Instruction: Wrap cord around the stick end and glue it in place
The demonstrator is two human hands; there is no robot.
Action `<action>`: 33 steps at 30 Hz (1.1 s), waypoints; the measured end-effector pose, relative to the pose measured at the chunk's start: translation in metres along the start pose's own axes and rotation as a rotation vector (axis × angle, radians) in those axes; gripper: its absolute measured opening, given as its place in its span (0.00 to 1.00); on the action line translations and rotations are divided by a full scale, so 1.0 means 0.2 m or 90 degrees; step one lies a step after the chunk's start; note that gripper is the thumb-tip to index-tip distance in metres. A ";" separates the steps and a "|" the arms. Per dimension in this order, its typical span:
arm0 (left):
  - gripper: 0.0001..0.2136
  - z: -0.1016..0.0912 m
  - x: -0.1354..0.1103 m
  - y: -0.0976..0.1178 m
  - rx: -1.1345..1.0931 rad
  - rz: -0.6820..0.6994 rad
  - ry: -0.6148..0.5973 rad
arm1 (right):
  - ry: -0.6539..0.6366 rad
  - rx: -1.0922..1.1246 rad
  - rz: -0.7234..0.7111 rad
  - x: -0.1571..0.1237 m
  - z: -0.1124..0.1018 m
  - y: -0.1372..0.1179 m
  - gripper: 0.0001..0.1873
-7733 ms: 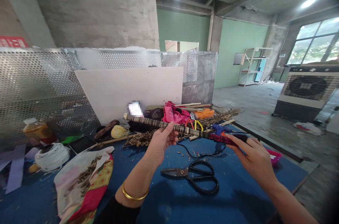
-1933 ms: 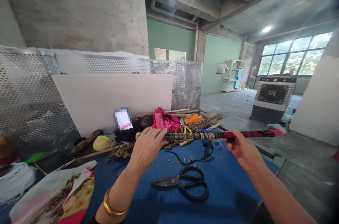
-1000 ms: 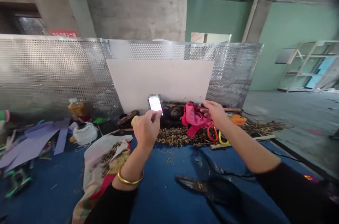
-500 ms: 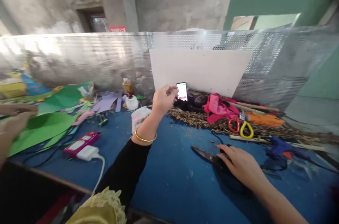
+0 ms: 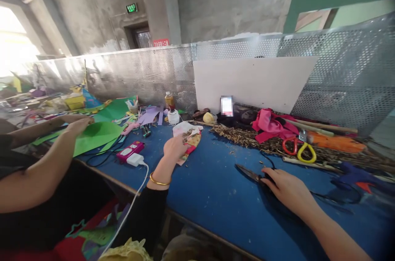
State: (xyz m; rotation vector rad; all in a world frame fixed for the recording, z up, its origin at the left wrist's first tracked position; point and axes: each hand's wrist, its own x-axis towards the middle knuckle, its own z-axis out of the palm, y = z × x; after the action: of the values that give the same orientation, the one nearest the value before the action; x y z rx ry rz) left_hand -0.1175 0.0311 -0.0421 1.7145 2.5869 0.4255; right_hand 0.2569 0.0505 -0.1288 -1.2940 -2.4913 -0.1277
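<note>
My right hand (image 5: 285, 187) is closed around the dark handles of a pair of scissors (image 5: 248, 173), which lie low over the blue table (image 5: 216, 207), blades pointing left and away. My left hand (image 5: 175, 148), with a gold bangle at the wrist, is at the mouth of a colourful packet (image 5: 194, 142) with a white upper part. Small brownish bits show in the packet by my fingertips. The fingers are bent together, and what they pinch is hidden.
Dried plant stems (image 5: 240, 135), pink cloth (image 5: 268, 125), red-and-yellow-handled scissors (image 5: 306, 152) and a blue glue gun (image 5: 354, 176) lie right. A lit phone (image 5: 227, 106) stands behind. Leftward are a power strip (image 5: 131, 152), white cable (image 5: 145, 178) and a co-worker's hands (image 5: 77, 125) at green paper (image 5: 98, 135).
My left hand has dropped from in front of the phone to the packet. The right hand stays on the scissors. The view has swung left, showing more of the co-worker's arms.
</note>
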 end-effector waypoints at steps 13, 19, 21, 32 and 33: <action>0.07 0.09 -0.11 0.06 0.090 0.075 -0.027 | -0.054 0.009 0.089 -0.01 -0.12 -0.02 0.16; 0.10 0.10 -0.06 0.06 0.079 0.092 -0.035 | -0.102 0.033 0.175 -0.09 -0.19 0.00 0.12; 0.11 0.11 -0.05 0.05 0.074 0.097 -0.043 | -0.106 0.042 0.165 -0.10 -0.19 -0.01 0.13; 0.13 0.09 -0.05 0.03 0.054 0.176 -0.100 | -0.096 0.061 0.116 -0.13 -0.15 -0.08 0.26; 0.13 0.09 -0.05 0.03 0.052 0.182 -0.100 | -0.092 0.063 0.118 -0.14 -0.15 -0.08 0.26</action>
State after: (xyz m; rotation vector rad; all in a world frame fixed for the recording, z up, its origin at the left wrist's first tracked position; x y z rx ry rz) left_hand -0.1045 0.0280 -0.0594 2.0618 2.2902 0.1788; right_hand 0.2661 0.0136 -0.1091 -1.5325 -2.4421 0.1363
